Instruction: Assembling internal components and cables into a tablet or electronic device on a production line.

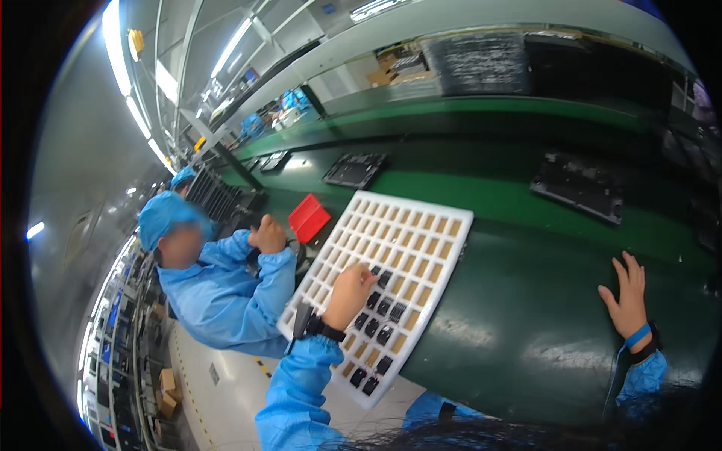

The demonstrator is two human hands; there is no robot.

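My left hand point(349, 295), with a black band at its wrist, reaches over a white foam tray point(449, 259) divided into rows of small rectangular pockets. Its thumb and finger are pinched at a small black part, partly hidden by the fingertips. Several more black parts point(371, 327) sit in pockets just below and to the right; other pockets show a tan bottom. My right hand point(626, 298) rests apart on the green work surface at the right, fingers spread, holding nothing. A blue strap point(638, 335) circles that wrist.
A co-worker in blue point(226, 293) stands close at the left, beside the tray. A red bin point(308, 218) lies past the tray's left edge. Flat black panels point(577, 186) lie along the green line point(466, 169). A shelf runs above it.
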